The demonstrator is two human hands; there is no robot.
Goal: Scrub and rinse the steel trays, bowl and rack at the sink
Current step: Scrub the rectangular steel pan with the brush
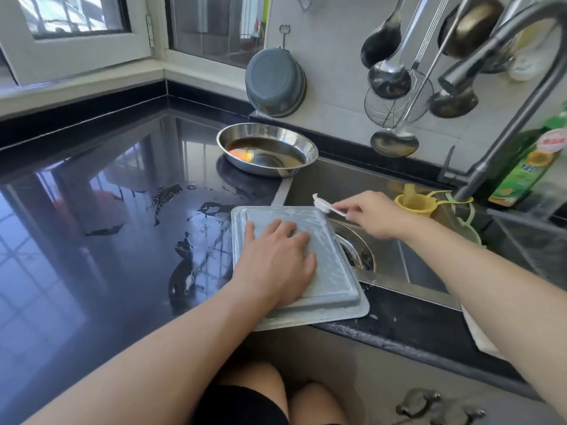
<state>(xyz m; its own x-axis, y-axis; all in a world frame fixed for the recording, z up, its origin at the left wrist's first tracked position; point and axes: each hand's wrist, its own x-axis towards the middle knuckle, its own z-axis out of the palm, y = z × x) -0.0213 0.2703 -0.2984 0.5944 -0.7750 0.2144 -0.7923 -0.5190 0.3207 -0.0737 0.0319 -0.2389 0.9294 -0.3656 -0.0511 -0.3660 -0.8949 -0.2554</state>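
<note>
At the sink edge, left hand flat on upturned tray, right hand pinching brush

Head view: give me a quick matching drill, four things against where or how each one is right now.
Things:
1. steel tray
2. steel bowl
3. small brush
4. grey basin

States:
A. hanging on the wall
B. pinched in the right hand
C. upside down, pressed flat by the left hand
D. on the counter, holding dark liquid

Pairs: 1-C, 2-D, 3-B, 4-A
</note>
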